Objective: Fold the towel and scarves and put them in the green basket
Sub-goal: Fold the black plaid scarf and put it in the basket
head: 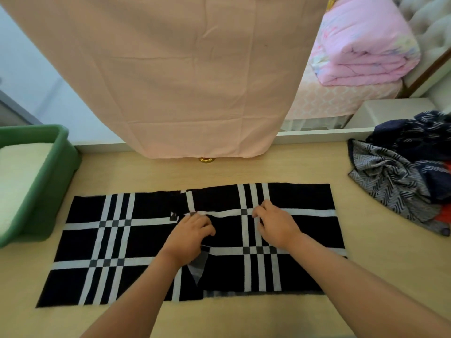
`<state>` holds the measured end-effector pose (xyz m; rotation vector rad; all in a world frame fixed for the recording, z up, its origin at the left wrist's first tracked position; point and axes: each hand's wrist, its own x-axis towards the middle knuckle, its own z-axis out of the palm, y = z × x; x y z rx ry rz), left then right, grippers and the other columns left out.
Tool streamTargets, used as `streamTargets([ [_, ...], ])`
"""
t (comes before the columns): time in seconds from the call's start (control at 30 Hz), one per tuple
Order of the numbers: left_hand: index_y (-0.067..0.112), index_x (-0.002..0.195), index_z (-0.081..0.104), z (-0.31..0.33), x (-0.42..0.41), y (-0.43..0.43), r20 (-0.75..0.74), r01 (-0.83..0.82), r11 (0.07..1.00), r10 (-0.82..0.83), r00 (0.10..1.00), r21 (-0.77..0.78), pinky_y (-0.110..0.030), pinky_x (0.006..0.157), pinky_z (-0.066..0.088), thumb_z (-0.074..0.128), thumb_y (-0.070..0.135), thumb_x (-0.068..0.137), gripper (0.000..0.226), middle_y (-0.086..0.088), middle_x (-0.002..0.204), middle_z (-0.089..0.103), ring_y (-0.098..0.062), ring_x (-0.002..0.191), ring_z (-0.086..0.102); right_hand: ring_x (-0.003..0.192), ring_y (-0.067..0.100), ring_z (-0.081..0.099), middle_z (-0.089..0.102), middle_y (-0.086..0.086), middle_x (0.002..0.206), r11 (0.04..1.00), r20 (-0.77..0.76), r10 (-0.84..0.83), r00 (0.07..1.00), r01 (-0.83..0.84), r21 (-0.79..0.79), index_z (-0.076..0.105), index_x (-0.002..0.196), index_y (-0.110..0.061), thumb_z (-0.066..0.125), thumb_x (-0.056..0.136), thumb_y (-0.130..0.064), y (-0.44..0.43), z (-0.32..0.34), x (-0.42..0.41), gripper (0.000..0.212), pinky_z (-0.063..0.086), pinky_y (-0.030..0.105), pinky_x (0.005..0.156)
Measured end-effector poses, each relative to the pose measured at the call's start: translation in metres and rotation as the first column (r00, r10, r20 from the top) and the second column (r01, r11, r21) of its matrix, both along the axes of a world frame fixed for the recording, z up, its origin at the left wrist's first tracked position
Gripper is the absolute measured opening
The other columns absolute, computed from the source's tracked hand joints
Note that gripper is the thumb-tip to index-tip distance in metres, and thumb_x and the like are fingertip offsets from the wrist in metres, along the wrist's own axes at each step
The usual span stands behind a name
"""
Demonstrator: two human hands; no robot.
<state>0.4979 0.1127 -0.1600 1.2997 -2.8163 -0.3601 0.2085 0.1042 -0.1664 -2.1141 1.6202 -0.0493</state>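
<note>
Left hand (pixel 189 236): fingers (pixel 206 225) curled close together, pinching the scarf (pixel 117 240) at the edge of its folded-over layer, about mid-scarf. Right hand (pixel 274 224): fingers (pixel 260 211) curled, tips nipping the cloth at a white stripe, right of scarf centre. Scarf lies flat on the table (pixel 244 172). Basket (pixel 55 176) just left of the scarf, towel (pixel 19 176) inside. Pile of scarves (pixel 410 167) right of the scarf, apart. Pink cloth (pixel 183 69) hangs beyond the scarf.
</note>
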Motion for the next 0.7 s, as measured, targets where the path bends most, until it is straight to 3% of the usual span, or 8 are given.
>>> streamTargets([
  [0.13, 0.033, 0.121, 0.059, 0.001, 0.004, 0.04, 0.212, 0.069, 0.996, -0.078, 0.974, 0.051, -0.031, 0.09, 0.047, 0.077, 0.025, 0.069, 0.056, 0.006, 0.122, 0.054, -0.017, 0.108, 0.053, 0.102, 0.015, 0.054, 0.047, -0.007, 0.119, 0.994, 0.065, 0.105, 0.992, -0.107, 0.02, 0.058, 0.12, -0.028, 0.056, 0.092, -0.026, 0.041, -0.003, 0.01, 0.028, 0.049, 0.03, 0.082],
  [0.23, 0.029, 0.134, 0.047, 0.005, 0.011, 0.064, 0.352, 0.026, 0.999, -0.039, 0.935, 0.043, -0.034, 0.095, 0.043, 0.073, 0.022, 0.07, 0.07, 0.002, 0.125, 0.05, -0.02, 0.111, 0.051, 0.102, 0.012, 0.053, 0.047, -0.009, 0.116, 0.99, 0.123, 0.137, 0.983, -0.139, 0.007, 0.06, 0.119, -0.029, 0.059, 0.09, -0.037, 0.071, -0.001, 0.024, 0.029, 0.05, 0.03, 0.083],
  [0.33, 0.024, 0.132, 0.05, 0.01, 0.014, 0.073, 0.412, 0.052, 0.998, -0.034, 0.911, -0.033, -0.037, 0.098, 0.041, 0.067, 0.017, 0.078, 0.057, -0.002, 0.12, 0.057, -0.024, 0.11, 0.053, 0.109, 0.011, 0.048, 0.045, -0.01, 0.119, 0.981, 0.106, 0.185, 0.977, -0.189, 0.036, 0.058, 0.123, -0.034, 0.06, 0.086, -0.053, 0.097, -0.001, 0.041, 0.041, 0.045, 0.032, 0.093],
  [0.4, 0.024, 0.115, 0.063, 0.015, 0.015, 0.074, 0.416, 0.076, 0.992, -0.029, 0.909, -0.096, -0.035, 0.088, 0.044, 0.068, 0.019, 0.079, 0.037, 0.0, 0.105, 0.062, -0.022, 0.097, 0.058, 0.118, 0.014, 0.044, 0.043, -0.008, 0.126, 0.978, 0.056, 0.199, 0.978, -0.202, 0.045, 0.055, 0.129, -0.034, 0.06, 0.082, -0.061, 0.108, -0.003, 0.049, 0.054, 0.039, 0.033, 0.1],
  [0.47, 0.026, 0.094, 0.07, 0.016, 0.023, 0.075, 0.333, 0.061, 0.986, -0.007, 0.943, -0.153, -0.032, 0.075, 0.045, 0.073, 0.024, 0.074, 0.02, 0.005, 0.09, 0.06, -0.017, 0.081, 0.056, 0.123, 0.015, 0.04, 0.041, -0.006, 0.132, 0.983, -0.001, 0.179, 0.984, -0.179, 0.04, 0.052, 0.134, -0.033, 0.06, 0.078, -0.066, 0.116, -0.003, 0.055, 0.065, 0.035, 0.035, 0.105],
  [0.57, 0.025, 0.094, 0.069, 0.023, 0.04, 0.081, 0.059, -0.089, 0.973, 0.104, 0.993, -0.213, -0.029, 0.078, 0.044, 0.065, 0.028, 0.083, 0.012, 0.008, 0.096, 0.055, -0.014, 0.086, 0.052, 0.126, 0.016, 0.039, 0.041, -0.005, 0.134, 0.994, -0.06, 0.11, 0.992, -0.11, 0.002, 0.051, 0.135, -0.031, 0.063, 0.077, -0.061, 0.122, 0.0, 0.063, 0.067, 0.032, 0.037, 0.109],
  [0.63, 0.025, 0.09, 0.064, 0.034, 0.05, 0.085, -0.051, -0.177, 0.966, 0.17, 0.984, -0.189, -0.028, 0.079, 0.044, 0.058, 0.032, 0.084, 0.01, 0.01, 0.097, 0.054, -0.011, 0.087, 0.05, 0.123, 0.019, 0.044, 0.044, -0.002, 0.131, 0.996, -0.106, 0.078, 0.991, -0.082, -0.04, 0.051, 0.134, -0.028, 0.067, 0.082, -0.04, 0.124, 0.003, 0.067, 0.055, 0.034, 0.036, 0.107],
  [0.7, 0.025, 0.085, 0.061, 0.041, 0.064, 0.087, -0.036, -0.167, 0.975, 0.164, 0.986, -0.15, -0.027, 0.071, 0.045, 0.05, 0.036, 0.084, 0.015, 0.011, 0.09, 0.054, -0.01, 0.08, 0.048, 0.118, 0.021, 0.05, 0.049, -0.001, 0.126, 0.995, -0.184, 0.034, 0.982, -0.05, -0.088, 0.053, 0.13, -0.026, 0.066, 0.081, -0.012, 0.123, 0.008, 0.071, 0.052, 0.036, 0.034, 0.102],
])
